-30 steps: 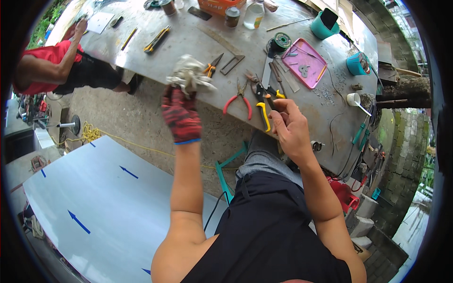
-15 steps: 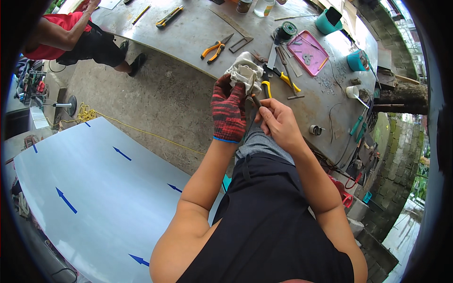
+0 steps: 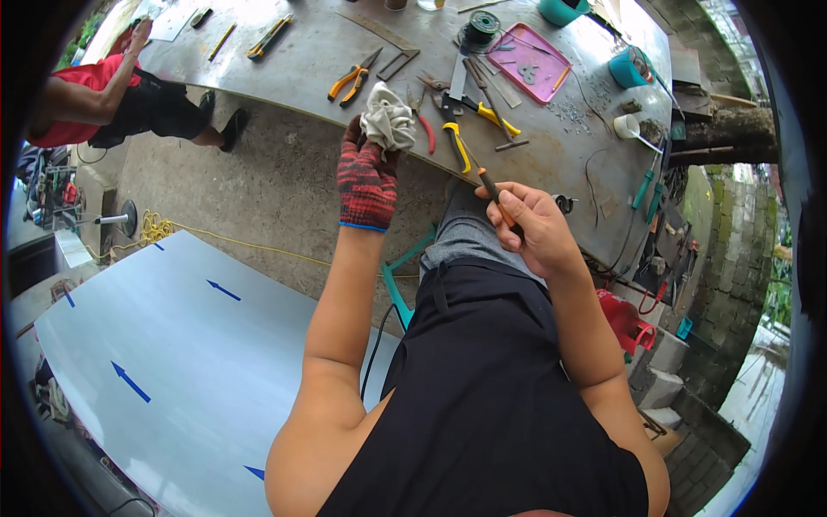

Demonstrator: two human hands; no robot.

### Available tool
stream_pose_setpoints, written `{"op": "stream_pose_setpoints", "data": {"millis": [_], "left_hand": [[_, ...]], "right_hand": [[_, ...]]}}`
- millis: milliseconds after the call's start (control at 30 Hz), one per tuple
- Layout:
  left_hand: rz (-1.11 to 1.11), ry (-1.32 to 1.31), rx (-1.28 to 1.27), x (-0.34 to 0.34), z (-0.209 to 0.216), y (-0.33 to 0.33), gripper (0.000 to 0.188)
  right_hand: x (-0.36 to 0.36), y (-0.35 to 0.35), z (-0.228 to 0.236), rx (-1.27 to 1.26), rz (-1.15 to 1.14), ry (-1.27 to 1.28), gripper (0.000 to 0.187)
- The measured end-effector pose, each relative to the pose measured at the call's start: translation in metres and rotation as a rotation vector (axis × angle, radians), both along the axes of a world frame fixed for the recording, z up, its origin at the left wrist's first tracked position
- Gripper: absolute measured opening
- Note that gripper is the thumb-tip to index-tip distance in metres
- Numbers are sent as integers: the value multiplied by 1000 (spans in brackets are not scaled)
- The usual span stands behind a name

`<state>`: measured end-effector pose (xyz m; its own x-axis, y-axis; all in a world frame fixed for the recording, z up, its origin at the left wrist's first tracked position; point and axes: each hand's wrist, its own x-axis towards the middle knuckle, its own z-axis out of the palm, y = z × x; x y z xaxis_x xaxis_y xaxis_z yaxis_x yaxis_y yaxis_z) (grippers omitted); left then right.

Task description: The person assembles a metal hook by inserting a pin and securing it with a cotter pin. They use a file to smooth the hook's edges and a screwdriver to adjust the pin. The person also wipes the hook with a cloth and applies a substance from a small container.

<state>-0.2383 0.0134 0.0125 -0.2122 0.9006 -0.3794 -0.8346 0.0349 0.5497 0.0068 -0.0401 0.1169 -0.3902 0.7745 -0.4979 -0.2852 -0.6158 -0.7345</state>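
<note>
My left hand (image 3: 368, 191), in a red and black knit glove with a blue cuff, grips a crumpled white rag (image 3: 387, 118) at the table's front edge. In my bare right hand (image 3: 540, 228) is a screwdriver (image 3: 489, 185) with a black and orange handle, its thin shaft pointing up and away from me. Rag and screwdriver are apart. Just beyond the rag on the table lie red-handled pliers (image 3: 428, 133) and orange-and-black pliers (image 3: 353, 82). A yellow-and-black-handled tool (image 3: 457, 142) is close past the screwdriver's tip.
The metal table (image 3: 551, 168) bears a pink tray (image 3: 551, 77), a wire spool (image 3: 482, 28), a metal square (image 3: 401, 56), a utility knife (image 3: 270, 37) and teal containers (image 3: 631, 67). A pale sheet with blue arrows (image 3: 198, 345) lies at left. Another person (image 3: 95, 99) stands far left.
My hands have parted: the left moved leftward with the rag, the right drew slightly right with the screwdriver, now clear of the rag. The view has shifted a little.
</note>
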Motion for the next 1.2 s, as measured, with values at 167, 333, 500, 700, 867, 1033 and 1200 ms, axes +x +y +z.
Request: {"op": "stream_pose_setpoints", "data": {"millis": [167,333,500,700,867,1033,1200], "left_hand": [[-106,-98,-95,37,6,-20,51],[-242,-122,-99,69,24,-39,52],[-355,-178,27,90,32,-45,50],[-346,121,38,117,37,-48,54],[-218,161,-1,106,24,-28,57],[-236,188,-7,81,16,-13,48],[-370,40,-47,98,6,-26,42]], "right_hand": [[12,-12,5,13,-10,7,30],[25,-27,0,126,-15,-100,31],[35,-38,-3,152,-48,-216,25],[37,-54,-13,227,-25,-399,18],[50,-72,-5,235,-96,-371,18],[82,-80,1,188,-185,-255,21],[90,-80,1,163,-196,-186,29]]}}
